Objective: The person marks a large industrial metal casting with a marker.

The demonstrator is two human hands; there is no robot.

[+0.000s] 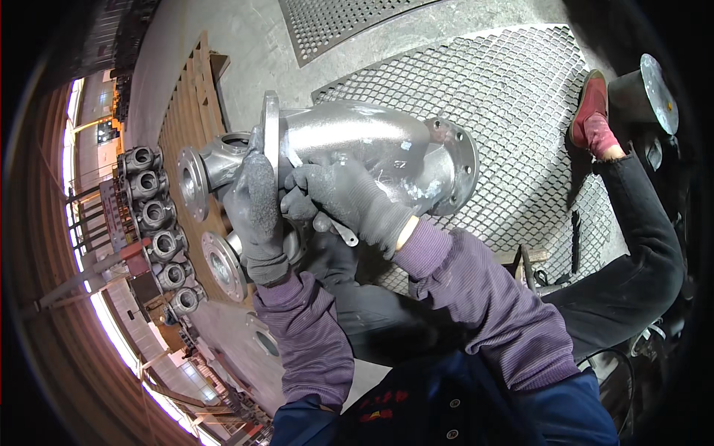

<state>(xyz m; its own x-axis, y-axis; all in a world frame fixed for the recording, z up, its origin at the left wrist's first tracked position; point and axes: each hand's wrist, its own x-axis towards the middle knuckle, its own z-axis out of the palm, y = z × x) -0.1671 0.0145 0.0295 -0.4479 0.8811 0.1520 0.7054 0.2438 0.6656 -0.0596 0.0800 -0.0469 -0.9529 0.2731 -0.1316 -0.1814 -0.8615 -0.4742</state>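
A large silver-grey cast metal pipe fitting (372, 134) with flanged ends lies in front of me. My left hand (255, 208), in a grey work glove, rests along its left flange (271, 119), fingers stretched out against the flange face. My right hand (346, 193), also gloved, is closed around a slim metal hand tool (348, 236) with a hole in its handle end. A pale tip (294, 159) shows beyond my fingers, close to the flange's inner side. The rest of the tool is hidden in the glove.
The fitting lies beside a diamond-mesh metal sheet (520, 82). Smaller flanged castings (195, 184) stand to the left on a wooden pallet (195, 97). Several valve-like bodies (156, 214) are lined up farther left. A person's red shoe (591, 108) is at the right, near a flanged metal cylinder (632, 97).
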